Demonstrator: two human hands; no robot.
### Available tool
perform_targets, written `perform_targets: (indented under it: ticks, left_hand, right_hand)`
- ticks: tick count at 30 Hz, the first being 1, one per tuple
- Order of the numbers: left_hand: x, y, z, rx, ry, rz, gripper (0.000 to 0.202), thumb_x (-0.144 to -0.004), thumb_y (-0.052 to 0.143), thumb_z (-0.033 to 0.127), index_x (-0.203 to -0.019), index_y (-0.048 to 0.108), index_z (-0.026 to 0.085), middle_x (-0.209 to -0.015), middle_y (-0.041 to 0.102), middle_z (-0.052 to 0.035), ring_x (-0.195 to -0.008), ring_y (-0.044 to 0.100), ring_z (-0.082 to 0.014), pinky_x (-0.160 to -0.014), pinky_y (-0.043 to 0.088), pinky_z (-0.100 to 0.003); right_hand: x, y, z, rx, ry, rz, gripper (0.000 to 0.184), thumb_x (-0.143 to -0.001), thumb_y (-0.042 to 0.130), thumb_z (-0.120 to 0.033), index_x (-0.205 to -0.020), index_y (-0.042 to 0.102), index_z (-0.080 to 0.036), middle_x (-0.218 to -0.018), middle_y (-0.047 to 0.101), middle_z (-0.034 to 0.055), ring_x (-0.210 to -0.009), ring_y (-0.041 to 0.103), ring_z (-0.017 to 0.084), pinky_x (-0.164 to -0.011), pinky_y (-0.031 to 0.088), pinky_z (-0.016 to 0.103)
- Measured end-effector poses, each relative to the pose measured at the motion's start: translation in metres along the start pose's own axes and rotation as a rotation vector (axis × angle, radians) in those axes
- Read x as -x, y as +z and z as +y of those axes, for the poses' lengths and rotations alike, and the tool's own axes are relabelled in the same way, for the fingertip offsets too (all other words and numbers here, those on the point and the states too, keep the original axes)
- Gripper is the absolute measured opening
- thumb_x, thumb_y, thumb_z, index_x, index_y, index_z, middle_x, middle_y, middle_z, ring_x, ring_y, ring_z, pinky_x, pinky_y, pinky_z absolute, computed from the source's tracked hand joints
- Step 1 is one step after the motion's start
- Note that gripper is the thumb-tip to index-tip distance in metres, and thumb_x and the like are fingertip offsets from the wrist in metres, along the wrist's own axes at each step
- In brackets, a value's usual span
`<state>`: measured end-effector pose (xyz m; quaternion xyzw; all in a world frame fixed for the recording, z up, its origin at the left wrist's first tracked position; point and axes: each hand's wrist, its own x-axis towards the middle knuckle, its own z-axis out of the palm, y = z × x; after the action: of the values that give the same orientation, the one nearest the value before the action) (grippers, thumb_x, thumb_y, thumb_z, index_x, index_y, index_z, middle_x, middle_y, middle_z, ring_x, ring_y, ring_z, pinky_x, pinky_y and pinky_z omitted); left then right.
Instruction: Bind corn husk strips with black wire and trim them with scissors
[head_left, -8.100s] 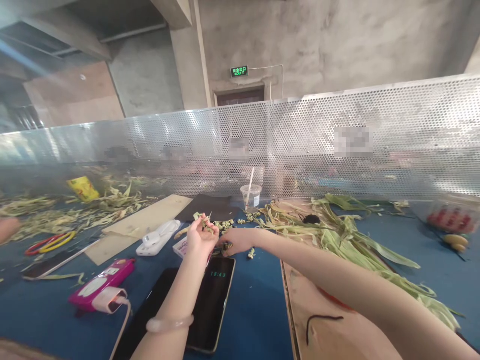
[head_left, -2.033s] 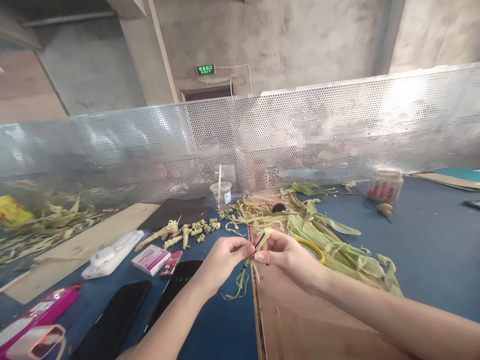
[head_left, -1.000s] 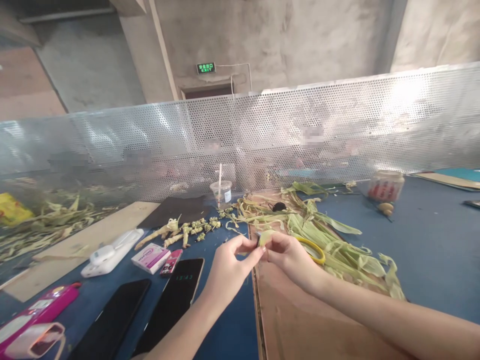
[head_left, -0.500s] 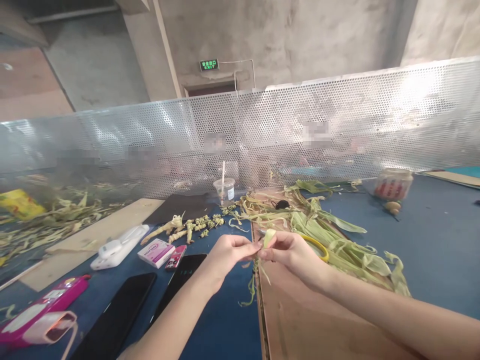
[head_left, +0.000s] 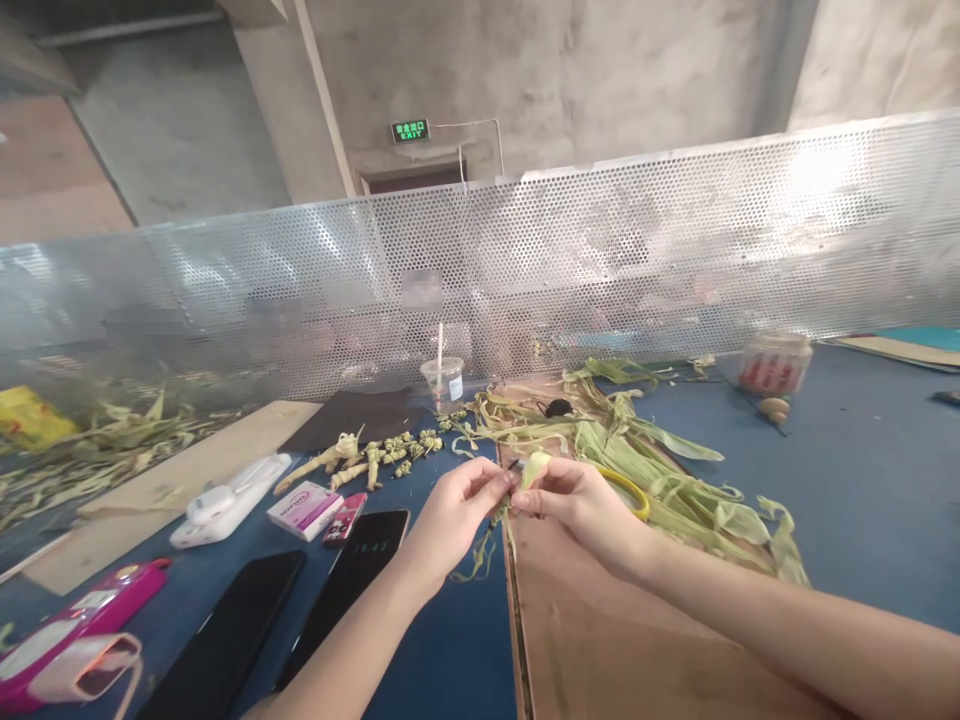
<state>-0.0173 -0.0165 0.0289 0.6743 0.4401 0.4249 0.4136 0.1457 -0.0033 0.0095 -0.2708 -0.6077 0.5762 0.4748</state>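
My left hand [head_left: 450, 520] and my right hand [head_left: 581, 508] meet over the edge of a brown board [head_left: 600, 640], both pinched on one pale green husk strip [head_left: 534, 467]. The strip's thin ends [head_left: 480, 560] dangle below my fingers over the blue table [head_left: 862, 500]. Behind my right hand lies a heap of green husk leaves [head_left: 660, 470] with yellow-handled scissors [head_left: 626, 488] half buried in it. Several small knotted husk pieces [head_left: 382, 455] lie in a row beyond my left hand.
Two dark phones [head_left: 225, 640] [head_left: 352, 575], a pink device [head_left: 82, 620], a white case [head_left: 229, 490] and a small pink box [head_left: 304, 508] lie at left. A plastic cup with a straw [head_left: 442, 380] and a jar [head_left: 772, 365] stand by the perforated metal screen [head_left: 600, 270].
Eight seconds ago my hands were among the knotted pieces further out. They have since come back to the board's edge, and over the last second they keep working the same strip, its ends swinging.
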Motion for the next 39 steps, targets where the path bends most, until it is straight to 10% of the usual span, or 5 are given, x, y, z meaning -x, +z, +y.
perform_targets:
  ticks: [8,14,22,39]
  left_hand:
    - [-0.001,-0.007,0.000,-0.285,0.101,0.139,0.027,-0.077,0.056,0.043,-0.071,0.066,0.019,-0.071,0.059,-0.0010,-0.068,0.053,-0.0154,-0.063,0.039,-0.024]
    - [0.004,-0.006,0.005,-0.001,-0.119,-0.065,0.030,-0.080,0.051,0.046,-0.081,0.060,0.018,-0.042,0.053,0.0036,-0.030,0.043,-0.0097,-0.033,0.032,-0.020]
    - [0.003,-0.001,0.003,0.177,-0.081,-0.044,0.024,-0.079,0.056,0.038,-0.079,0.058,0.014,-0.075,0.067,-0.0046,-0.069,0.068,-0.0192,-0.068,0.056,-0.032]
    - [0.003,-0.002,0.002,0.177,-0.098,-0.044,0.025,-0.074,0.063,0.036,-0.082,0.062,0.013,-0.077,0.068,-0.0060,-0.076,0.067,-0.0208,-0.074,0.054,-0.034]
  right_hand:
    - [-0.004,-0.005,0.003,0.019,-0.020,-0.031,0.022,-0.063,0.074,-0.029,-0.064,0.058,-0.014,-0.064,0.053,-0.0020,-0.065,0.046,0.010,-0.066,0.037,0.026]
    - [-0.009,-0.011,0.004,-0.038,-0.069,-0.159,0.016,-0.066,0.073,-0.025,-0.067,0.060,-0.015,-0.067,0.054,-0.0022,-0.066,0.046,0.010,-0.067,0.038,0.025]
    - [-0.012,-0.016,0.010,-0.046,-0.065,-0.163,0.013,-0.069,0.071,-0.023,-0.068,0.060,-0.015,-0.068,0.059,-0.0007,-0.067,0.052,0.011,-0.069,0.041,0.026]
    - [-0.012,-0.014,0.016,-0.008,-0.036,-0.077,0.023,-0.067,0.072,-0.034,-0.075,0.060,-0.015,-0.070,0.059,0.0003,-0.066,0.054,0.013,-0.067,0.043,0.029]
